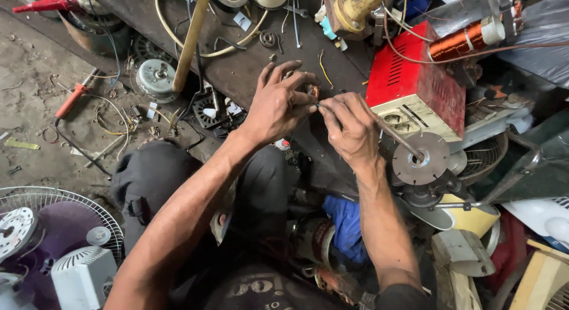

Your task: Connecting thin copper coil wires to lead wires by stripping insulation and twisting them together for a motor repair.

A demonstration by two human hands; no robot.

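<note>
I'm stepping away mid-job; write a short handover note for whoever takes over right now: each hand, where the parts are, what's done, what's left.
Left hand: closed around a small motor part with copper winding, held over the dark workbench.
Right hand: pinch grip on a thin tool, tip at the part.
Nearby: red box and copper wire spool to the right, grey disc beside the right wrist.
Done: part picked up, tool at it.
Left: the work on the winding; how far it has got cannot be told.

Metal box [415, 85] right of hands; fan [53, 227] lower left.
</note>
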